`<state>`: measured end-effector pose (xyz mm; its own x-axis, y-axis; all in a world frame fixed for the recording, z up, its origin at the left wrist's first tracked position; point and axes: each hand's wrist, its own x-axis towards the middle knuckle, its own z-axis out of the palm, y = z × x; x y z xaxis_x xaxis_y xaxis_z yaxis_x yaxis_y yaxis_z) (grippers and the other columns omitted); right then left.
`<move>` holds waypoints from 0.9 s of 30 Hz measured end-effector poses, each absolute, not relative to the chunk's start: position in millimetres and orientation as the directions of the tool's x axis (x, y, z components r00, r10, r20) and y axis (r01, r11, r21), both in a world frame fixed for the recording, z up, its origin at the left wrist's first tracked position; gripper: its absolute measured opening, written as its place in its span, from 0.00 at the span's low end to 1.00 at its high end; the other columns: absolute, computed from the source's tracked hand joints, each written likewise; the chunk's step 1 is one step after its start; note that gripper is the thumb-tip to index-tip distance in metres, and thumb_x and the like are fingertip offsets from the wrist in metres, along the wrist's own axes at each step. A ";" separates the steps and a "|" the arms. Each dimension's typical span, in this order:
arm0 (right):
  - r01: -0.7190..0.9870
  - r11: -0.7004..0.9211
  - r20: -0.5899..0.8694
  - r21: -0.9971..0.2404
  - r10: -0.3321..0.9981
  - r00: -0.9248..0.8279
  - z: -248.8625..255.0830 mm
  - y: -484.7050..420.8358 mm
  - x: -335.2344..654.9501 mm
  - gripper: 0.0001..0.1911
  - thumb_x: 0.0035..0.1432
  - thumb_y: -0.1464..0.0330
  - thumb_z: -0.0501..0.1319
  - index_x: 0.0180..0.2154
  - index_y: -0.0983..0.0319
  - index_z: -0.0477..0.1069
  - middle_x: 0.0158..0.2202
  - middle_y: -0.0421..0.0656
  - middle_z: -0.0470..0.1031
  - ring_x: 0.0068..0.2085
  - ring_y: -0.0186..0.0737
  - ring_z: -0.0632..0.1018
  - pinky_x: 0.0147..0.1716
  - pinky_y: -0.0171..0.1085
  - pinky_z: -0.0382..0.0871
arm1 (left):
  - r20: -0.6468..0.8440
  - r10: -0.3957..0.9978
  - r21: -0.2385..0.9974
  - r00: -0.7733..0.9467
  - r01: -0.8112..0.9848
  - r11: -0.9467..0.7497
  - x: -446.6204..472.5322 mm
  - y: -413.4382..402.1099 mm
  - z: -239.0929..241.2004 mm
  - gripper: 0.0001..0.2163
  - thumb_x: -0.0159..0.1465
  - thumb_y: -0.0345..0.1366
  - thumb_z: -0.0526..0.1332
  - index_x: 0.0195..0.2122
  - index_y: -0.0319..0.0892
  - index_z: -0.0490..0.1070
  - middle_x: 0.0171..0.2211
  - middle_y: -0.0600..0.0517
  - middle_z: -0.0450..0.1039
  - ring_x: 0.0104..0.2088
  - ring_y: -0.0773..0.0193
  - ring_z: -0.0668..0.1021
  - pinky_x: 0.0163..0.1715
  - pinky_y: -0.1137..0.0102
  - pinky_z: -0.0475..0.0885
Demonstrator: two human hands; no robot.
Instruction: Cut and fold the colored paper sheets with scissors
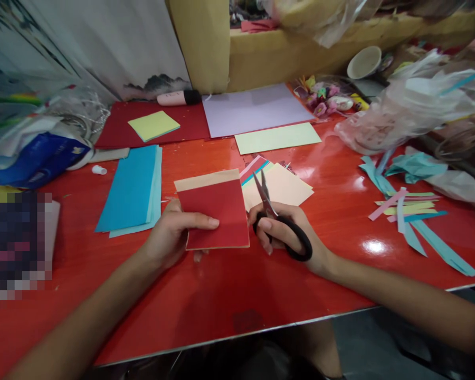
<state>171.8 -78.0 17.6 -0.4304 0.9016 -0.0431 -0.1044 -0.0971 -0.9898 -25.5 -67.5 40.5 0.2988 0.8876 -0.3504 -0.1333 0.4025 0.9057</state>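
My left hand (pixel 174 232) grips a red paper square (pixel 217 211) by its left side, thumb on top and fingers underneath. A pale cream sheet (pixel 208 180) lies behind the red one and shows as a strip along its top edge. Just right of the paper, my right hand (pixel 285 232) is closed on black-handled scissors (pixel 266 198). Their blades point up and away, slightly apart, and do not touch the held paper. Beyond both hands, cream and coloured paper squares (pixel 279 184) lie overlapping on the red table (pixel 221 295).
Blue paper sheets (pixel 130 184) lie left. Behind are a yellow square (pixel 154 125), a lilac sheet (pixel 253 108) and a pale green strip (pixel 277 138). Coloured offcuts (pixel 411 211) are heaped right, near a plastic cup (pixel 411 100). A blue packet (pixel 43 158) sits at far left.
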 end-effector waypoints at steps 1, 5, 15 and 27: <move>-0.146 -0.080 -0.010 -0.986 0.905 -0.426 15.6 -77.2 172.1 0.11 0.55 0.61 0.59 0.32 0.63 0.65 0.19 0.35 0.64 0.19 0.25 0.66 0.17 0.27 0.56 | -0.363 0.875 0.904 0.321 -0.104 0.414 -27.8 -65.7 40.8 0.03 0.45 0.30 0.64 0.22 0.36 0.72 0.13 0.54 0.70 0.08 0.69 0.67 0.03 0.78 0.61; -0.198 0.007 0.079 -0.980 0.930 -0.359 9.8 -72.5 172.2 0.10 0.53 0.67 0.62 0.38 0.61 0.65 0.27 0.36 0.66 0.23 0.24 0.66 0.21 0.27 0.58 | -0.496 0.739 0.845 0.455 0.056 0.532 -32.1 -64.2 39.2 0.07 0.44 0.28 0.64 0.27 0.36 0.73 0.18 0.52 0.74 0.11 0.67 0.70 0.05 0.79 0.62; 0.065 0.013 -0.022 -0.998 0.856 -0.517 13.1 -74.4 172.7 0.10 0.50 0.74 0.60 0.35 0.60 0.61 0.23 0.33 0.56 0.22 0.25 0.59 0.20 0.28 0.55 | -0.610 0.574 0.780 0.547 0.287 0.555 -32.0 -68.9 39.9 0.03 0.50 0.31 0.63 0.24 0.37 0.73 0.20 0.51 0.74 0.17 0.68 0.72 0.14 0.77 0.65; -0.081 -0.040 -0.028 -0.996 0.989 -0.144 9.4 -68.7 174.1 0.13 0.51 0.65 0.61 0.38 0.57 0.60 0.23 0.33 0.60 0.17 0.27 0.64 0.14 0.29 0.59 | -0.322 0.866 0.920 0.383 -0.091 0.382 0.0 -87.9 25.1 0.11 0.54 0.38 0.64 0.35 0.37 0.72 0.32 0.48 0.76 0.29 0.63 0.77 0.28 0.71 0.73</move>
